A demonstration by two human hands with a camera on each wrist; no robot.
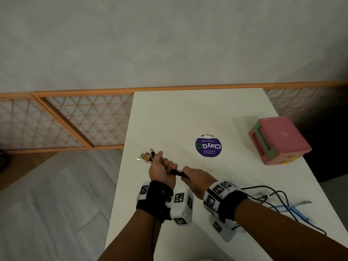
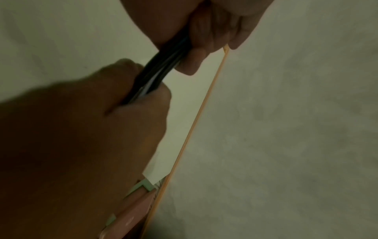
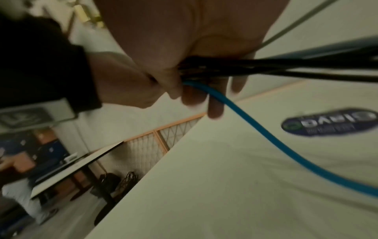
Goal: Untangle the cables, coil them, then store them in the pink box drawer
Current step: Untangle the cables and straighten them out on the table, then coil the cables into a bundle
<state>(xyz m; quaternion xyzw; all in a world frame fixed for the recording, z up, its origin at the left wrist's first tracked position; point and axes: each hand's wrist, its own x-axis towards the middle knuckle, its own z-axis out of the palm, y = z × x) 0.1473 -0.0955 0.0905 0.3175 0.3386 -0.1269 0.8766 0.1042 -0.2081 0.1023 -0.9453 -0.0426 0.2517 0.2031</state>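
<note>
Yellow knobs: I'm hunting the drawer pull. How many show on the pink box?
2, both low on the near side of the pink box: one knob rightward, one just left. Others may be hidden.

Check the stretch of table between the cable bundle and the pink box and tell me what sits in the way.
Nothing solid does. Both the left hand and right hand grip the cable bundle. Between it and the pink box lies bare white table with only a flat purple sticker. The box appears closed in the head view.
</note>
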